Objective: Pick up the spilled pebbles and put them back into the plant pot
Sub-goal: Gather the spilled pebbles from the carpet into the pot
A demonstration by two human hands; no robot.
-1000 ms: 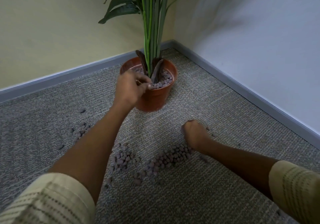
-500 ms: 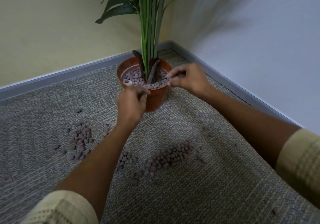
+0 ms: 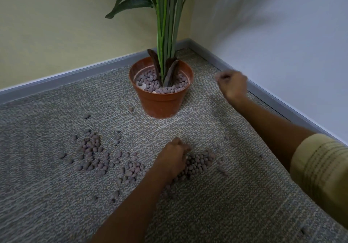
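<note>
A terracotta plant pot stands in the room corner, with grey-purple pebbles around the green plant stems. Spilled pebbles lie on the carpet in three patches: a left patch, a middle patch and a right pile. My left hand rests on the near-left edge of the right pile, fingers curled down into the pebbles. My right hand hovers to the right of the pot, blurred, fingers curled in a loose fist with nothing visible in it.
Grey-beige carpet covers the floor. Grey skirting runs along the yellow wall, and more skirting runs along the white wall to the right. Single stray pebbles lie near the pot and beyond the patches.
My left hand has dropped from the pot's front rim to the right pebble pile. My right hand rose from the carpet to the pot's rim, then pulled away to the pot's right.
</note>
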